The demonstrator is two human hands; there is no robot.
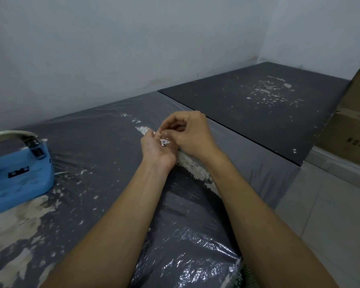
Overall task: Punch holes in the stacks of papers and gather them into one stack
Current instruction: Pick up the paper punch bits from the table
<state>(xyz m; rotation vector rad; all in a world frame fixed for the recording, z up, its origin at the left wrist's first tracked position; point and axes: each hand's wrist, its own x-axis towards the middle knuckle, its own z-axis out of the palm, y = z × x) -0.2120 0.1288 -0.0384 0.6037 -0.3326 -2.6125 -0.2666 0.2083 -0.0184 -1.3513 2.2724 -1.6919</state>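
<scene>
We cup featherlight paper punchings [164, 141] in our spread left hand [157, 149], right hand [190, 134] fingertips pinched together over them, best lifted gently by pinching.

Pale walls [112, 48], plastic-wrapped dark table [92, 142], cardboard boxes [349, 129] right.

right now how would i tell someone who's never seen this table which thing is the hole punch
Start at the plastic-covered grey table along the wall and look to its far left edge, away from both hands. The hole punch sits there, partly cut off by the picture's edge. It is the only blue thing in view, a blocky base with a pale curved lever on top.
</scene>
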